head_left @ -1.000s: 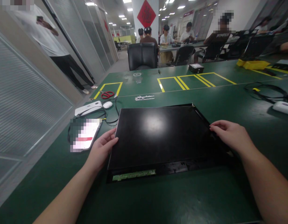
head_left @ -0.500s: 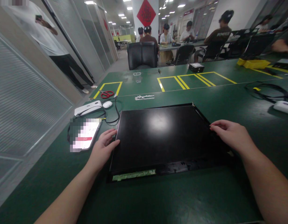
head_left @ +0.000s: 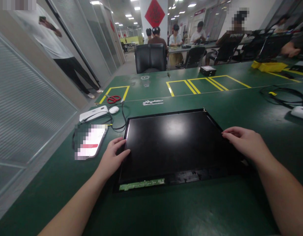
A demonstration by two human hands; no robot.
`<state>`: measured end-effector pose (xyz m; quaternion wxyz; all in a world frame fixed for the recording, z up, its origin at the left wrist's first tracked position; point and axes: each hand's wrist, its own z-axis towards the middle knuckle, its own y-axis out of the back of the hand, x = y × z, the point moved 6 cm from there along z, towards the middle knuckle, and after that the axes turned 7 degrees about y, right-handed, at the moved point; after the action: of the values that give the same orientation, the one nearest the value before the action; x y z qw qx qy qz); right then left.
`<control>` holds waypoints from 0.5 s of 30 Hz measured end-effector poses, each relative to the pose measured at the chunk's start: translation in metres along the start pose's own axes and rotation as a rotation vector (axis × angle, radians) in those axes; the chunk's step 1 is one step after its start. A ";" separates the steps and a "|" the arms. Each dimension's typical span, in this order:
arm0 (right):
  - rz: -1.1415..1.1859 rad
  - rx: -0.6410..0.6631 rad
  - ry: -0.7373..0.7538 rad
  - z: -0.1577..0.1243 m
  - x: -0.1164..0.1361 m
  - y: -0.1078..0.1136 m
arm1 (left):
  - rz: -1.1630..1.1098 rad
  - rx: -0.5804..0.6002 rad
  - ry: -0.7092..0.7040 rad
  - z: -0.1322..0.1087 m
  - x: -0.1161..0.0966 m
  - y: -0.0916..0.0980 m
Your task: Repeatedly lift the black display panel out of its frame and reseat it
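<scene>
A black, glossy LCD screen panel [head_left: 173,144] lies flat in front of me, seated in a shallow black frame [head_left: 166,113] whose rim shows along the back and sides. My left hand [head_left: 115,156] grips the panel's left edge, thumb on top and fingers along the side. At the opposite edge, my right hand [head_left: 242,139] has thumb and fingertips pinched together; the frame's rim hides part of what they hold. A green circuit board strip [head_left: 141,184] runs along the near left edge. The ceiling light reflects on the screen.
Left of the panel lie a lit phone [head_left: 92,142], a white power bank [head_left: 94,113] with a cable, a white mouse-like item [head_left: 114,109] and red-handled scissors [head_left: 114,99]. Beyond are white strips [head_left: 153,102] and a plastic cup [head_left: 145,81]. Cables [head_left: 284,96] lie at right.
The panel has shifted slightly to the right within its frame, with my left hand following. More of the frame's rim now shows at the back left. My right hand is nearly still.
</scene>
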<state>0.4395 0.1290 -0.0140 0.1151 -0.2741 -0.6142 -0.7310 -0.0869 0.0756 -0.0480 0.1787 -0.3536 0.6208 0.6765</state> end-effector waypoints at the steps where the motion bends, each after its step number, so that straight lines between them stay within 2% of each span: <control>1: -0.001 0.001 -0.001 0.001 -0.001 -0.001 | 0.006 0.000 -0.001 0.000 0.000 0.000; 7: 0.008 0.008 -0.019 0.002 -0.005 -0.001 | 0.019 0.007 -0.013 0.001 0.001 0.000; 15: 0.040 -0.005 0.035 0.002 -0.007 -0.001 | 0.009 -0.004 -0.053 -0.001 -0.004 0.001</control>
<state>0.4451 0.1301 -0.0181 0.1399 -0.2737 -0.6047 -0.7347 -0.0844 0.0751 -0.0450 0.1913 -0.3330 0.6162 0.6876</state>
